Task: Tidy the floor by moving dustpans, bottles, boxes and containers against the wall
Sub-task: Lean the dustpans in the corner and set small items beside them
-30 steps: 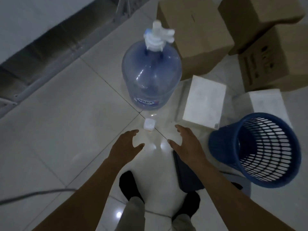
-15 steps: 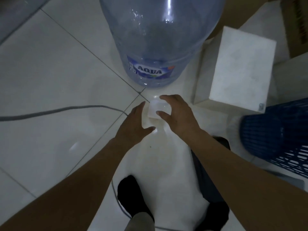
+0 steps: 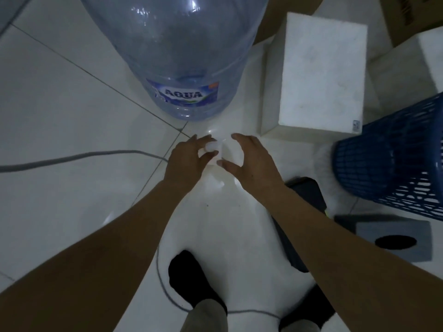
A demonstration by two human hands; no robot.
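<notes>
A small white container point(image 3: 229, 153) sits on the white tiled floor just in front of a large clear-blue AQUA water jug point(image 3: 182, 56). My left hand point(image 3: 187, 161) pinches its left side with thumb and fingertips. From the right, my right hand point(image 3: 249, 161) curls around it, thumb below and fingers above. Most of the container is hidden between the two hands, and I cannot tell whether it has left the floor.
A white foam box point(image 3: 321, 75) stands right of the jug, another white box point(image 3: 426, 51) and cardboard boxes point(image 3: 412, 15) behind it. A blue mesh basket point(image 3: 393, 159) lies tipped at right, above a grey box point(image 3: 395, 238). A cable point(image 3: 72, 159) crosses the floor.
I have bent down toward the floor, so everything looks closer. Both hands, open and apart a second ago, have closed in on the small white container.
</notes>
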